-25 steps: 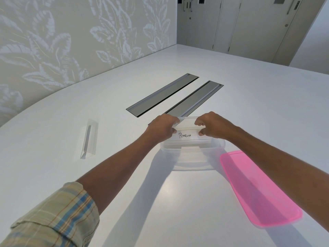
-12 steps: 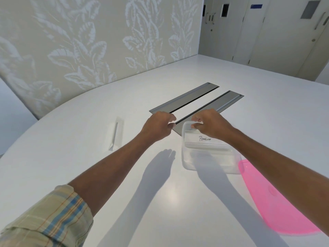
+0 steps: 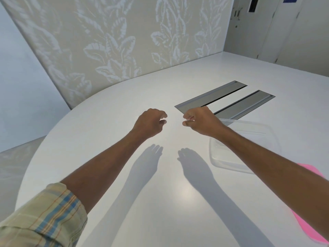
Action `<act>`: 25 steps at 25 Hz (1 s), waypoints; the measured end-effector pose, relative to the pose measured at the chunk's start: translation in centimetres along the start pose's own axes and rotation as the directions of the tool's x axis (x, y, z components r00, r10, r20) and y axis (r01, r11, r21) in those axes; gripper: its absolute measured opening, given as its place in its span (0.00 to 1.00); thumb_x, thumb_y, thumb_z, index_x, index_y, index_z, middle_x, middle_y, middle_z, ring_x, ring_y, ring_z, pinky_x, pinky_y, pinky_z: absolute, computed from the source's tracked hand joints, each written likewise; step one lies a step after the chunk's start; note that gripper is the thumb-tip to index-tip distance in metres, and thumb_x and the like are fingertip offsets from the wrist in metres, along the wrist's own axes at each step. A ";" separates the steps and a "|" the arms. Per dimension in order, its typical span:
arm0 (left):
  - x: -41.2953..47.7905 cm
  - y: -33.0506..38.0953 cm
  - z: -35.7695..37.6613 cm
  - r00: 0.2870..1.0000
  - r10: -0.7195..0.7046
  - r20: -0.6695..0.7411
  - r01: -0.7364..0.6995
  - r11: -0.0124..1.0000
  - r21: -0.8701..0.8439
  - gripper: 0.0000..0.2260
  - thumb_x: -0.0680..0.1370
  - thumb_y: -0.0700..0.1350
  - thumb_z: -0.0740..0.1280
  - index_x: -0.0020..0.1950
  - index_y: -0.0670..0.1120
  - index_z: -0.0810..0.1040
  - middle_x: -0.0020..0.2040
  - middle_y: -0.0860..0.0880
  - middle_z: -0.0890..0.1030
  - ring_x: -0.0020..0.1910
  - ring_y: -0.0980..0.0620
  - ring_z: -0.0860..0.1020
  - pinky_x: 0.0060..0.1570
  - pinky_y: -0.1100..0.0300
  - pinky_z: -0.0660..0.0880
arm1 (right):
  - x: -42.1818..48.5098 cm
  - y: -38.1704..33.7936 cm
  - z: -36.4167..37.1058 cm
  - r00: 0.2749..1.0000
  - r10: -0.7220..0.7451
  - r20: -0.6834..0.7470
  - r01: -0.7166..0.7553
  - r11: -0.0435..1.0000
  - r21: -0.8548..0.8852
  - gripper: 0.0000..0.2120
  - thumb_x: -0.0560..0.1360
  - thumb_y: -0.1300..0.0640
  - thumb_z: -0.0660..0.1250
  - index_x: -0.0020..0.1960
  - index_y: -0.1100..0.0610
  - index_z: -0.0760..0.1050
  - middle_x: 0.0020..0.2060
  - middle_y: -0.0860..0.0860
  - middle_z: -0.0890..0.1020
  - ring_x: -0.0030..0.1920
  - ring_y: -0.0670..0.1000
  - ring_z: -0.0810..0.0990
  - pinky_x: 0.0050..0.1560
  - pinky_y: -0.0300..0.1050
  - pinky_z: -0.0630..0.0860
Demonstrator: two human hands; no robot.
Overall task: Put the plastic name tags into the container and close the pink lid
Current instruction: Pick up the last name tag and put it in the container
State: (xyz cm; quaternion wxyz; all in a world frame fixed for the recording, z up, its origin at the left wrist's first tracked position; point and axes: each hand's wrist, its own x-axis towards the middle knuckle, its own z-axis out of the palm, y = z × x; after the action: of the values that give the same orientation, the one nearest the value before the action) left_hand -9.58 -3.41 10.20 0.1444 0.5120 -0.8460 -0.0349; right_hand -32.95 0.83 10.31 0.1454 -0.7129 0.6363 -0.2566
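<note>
1. Head view: left hand [image 3: 149, 123] and right hand [image 3: 201, 122] poised side by side above the worktop [image 3: 160, 202], apart from each other; fingers [image 3: 162, 115] loosely curled, gripping nothing.
2. Clear, lidless container [image 3: 229, 166] on the worktop to the right, partly behind the right forearm; contents too faint to tell.
3. Flat pink lid [image 3: 309, 230] on the worktop nearer than the container, mostly hidden by the same forearm.
4. No name tags discernible on the open worktop; clear plastic on white, easily lost to sight.
5. Handling, as a judgement: tags probably light, stiff and slick, best pinched at the two short ends; lid probably thin and flexible, best lifted by an edge, then pressed down around the rim.
</note>
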 end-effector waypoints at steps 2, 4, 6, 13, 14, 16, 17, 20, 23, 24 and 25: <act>-0.5 -2.2 -0.4 1.000 -0.018 0.004 0.018 0.999 0.034 0.14 0.85 0.45 0.66 0.70 0.49 0.82 0.65 0.48 0.84 0.66 0.45 0.80 0.62 0.48 0.79 | 0.9 -1.5 1.6 1.000 -0.002 0.020 0.001 0.999 0.032 0.14 0.75 0.53 0.78 0.57 0.59 0.85 0.52 0.53 0.87 0.53 0.52 0.85 0.58 0.53 0.83; -0.8 -4.5 -0.8 0.999 -0.031 0.006 0.031 0.997 0.066 0.14 0.85 0.44 0.66 0.70 0.50 0.81 0.65 0.49 0.84 0.66 0.45 0.80 0.61 0.48 0.79 | 2.1 -3.1 3.2 0.999 -0.001 0.037 -0.001 0.998 0.059 0.13 0.75 0.54 0.78 0.57 0.59 0.85 0.52 0.53 0.86 0.53 0.52 0.85 0.58 0.53 0.83; -1.0 -6.7 -1.2 0.999 -0.044 0.002 0.044 0.996 0.077 0.15 0.84 0.43 0.65 0.70 0.50 0.81 0.65 0.49 0.84 0.66 0.45 0.80 0.60 0.48 0.79 | 3.3 -4.7 4.7 0.999 0.004 0.042 -0.008 0.996 0.091 0.13 0.75 0.54 0.77 0.57 0.58 0.85 0.51 0.52 0.86 0.52 0.52 0.85 0.58 0.52 0.83; -1.0 -13.5 -0.7 0.997 -0.072 0.014 0.071 0.995 0.071 0.16 0.83 0.38 0.65 0.69 0.49 0.82 0.64 0.48 0.85 0.65 0.44 0.81 0.59 0.46 0.79 | 6.5 -8.7 10.9 0.997 0.061 0.051 -0.069 0.984 0.162 0.13 0.76 0.53 0.76 0.57 0.58 0.85 0.51 0.52 0.87 0.53 0.50 0.85 0.55 0.45 0.82; -0.9 -14.2 -0.5 0.997 -0.076 0.020 0.074 0.995 0.063 0.17 0.83 0.37 0.65 0.70 0.49 0.82 0.64 0.48 0.85 0.65 0.44 0.81 0.60 0.46 0.79 | 6.7 -9.1 11.8 0.996 0.071 0.050 -0.078 0.982 0.172 0.12 0.76 0.53 0.76 0.57 0.58 0.85 0.51 0.52 0.87 0.54 0.51 0.85 0.55 0.44 0.82; -0.7 -15.6 0.2 0.996 -0.083 0.034 0.082 0.996 0.047 0.17 0.83 0.37 0.65 0.70 0.49 0.81 0.64 0.48 0.85 0.65 0.45 0.81 0.60 0.47 0.79 | 7.1 -9.7 13.7 0.993 0.105 0.053 -0.113 0.976 0.184 0.12 0.76 0.54 0.76 0.56 0.59 0.85 0.51 0.53 0.87 0.54 0.53 0.85 0.57 0.48 0.81; -0.6 -16.1 0.6 0.995 -0.086 0.042 0.084 0.996 0.040 0.17 0.83 0.36 0.65 0.70 0.50 0.81 0.64 0.49 0.85 0.65 0.45 0.81 0.60 0.47 0.79 | 7.3 -9.9 14.5 0.990 0.131 0.055 -0.139 0.973 0.185 0.12 0.76 0.53 0.76 0.56 0.59 0.84 0.50 0.53 0.87 0.54 0.55 0.85 0.57 0.50 0.82; -0.3 -17.5 1.8 0.994 -0.083 0.064 0.082 0.996 0.018 0.18 0.82 0.36 0.65 0.70 0.50 0.81 0.64 0.49 0.84 0.64 0.46 0.81 0.60 0.47 0.80 | 7.5 -10.1 17.0 0.974 0.219 0.051 -0.224 0.963 0.152 0.18 0.75 0.48 0.76 0.57 0.60 0.82 0.51 0.54 0.85 0.54 0.57 0.84 0.56 0.53 0.81; 0.1 -18.5 3.0 0.994 -0.070 0.081 0.070 0.998 0.005 0.19 0.82 0.35 0.66 0.70 0.50 0.81 0.64 0.50 0.84 0.65 0.47 0.81 0.60 0.48 0.80 | 7.9 -10.0 19.0 0.949 0.310 0.053 -0.314 0.940 0.129 0.25 0.74 0.42 0.76 0.58 0.62 0.79 0.53 0.56 0.84 0.54 0.58 0.84 0.54 0.53 0.81; 0.3 -18.8 3.3 0.994 -0.066 0.089 0.067 0.998 -0.001 0.19 0.82 0.35 0.66 0.71 0.50 0.81 0.65 0.49 0.84 0.65 0.47 0.80 0.60 0.48 0.79 | 8.0 -9.9 19.5 0.942 0.331 0.056 -0.336 0.934 0.123 0.26 0.73 0.40 0.76 0.54 0.62 0.79 0.50 0.56 0.84 0.51 0.59 0.84 0.50 0.52 0.82; 0.6 -19.1 3.6 0.993 -0.064 0.098 0.065 0.998 -0.006 0.19 0.82 0.36 0.66 0.71 0.50 0.80 0.66 0.49 0.83 0.66 0.46 0.80 0.61 0.48 0.79 | 8.1 -9.8 20.0 0.938 0.341 0.058 -0.346 0.932 0.107 0.25 0.72 0.39 0.76 0.49 0.61 0.77 0.45 0.55 0.83 0.46 0.59 0.83 0.44 0.50 0.80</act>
State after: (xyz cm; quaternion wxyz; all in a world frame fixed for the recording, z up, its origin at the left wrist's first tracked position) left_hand 5.56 -13.29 2.91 0.1038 0.5362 -0.8349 -0.0684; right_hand -13.26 -8.05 0.50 0.2409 -0.5859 0.7323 -0.2498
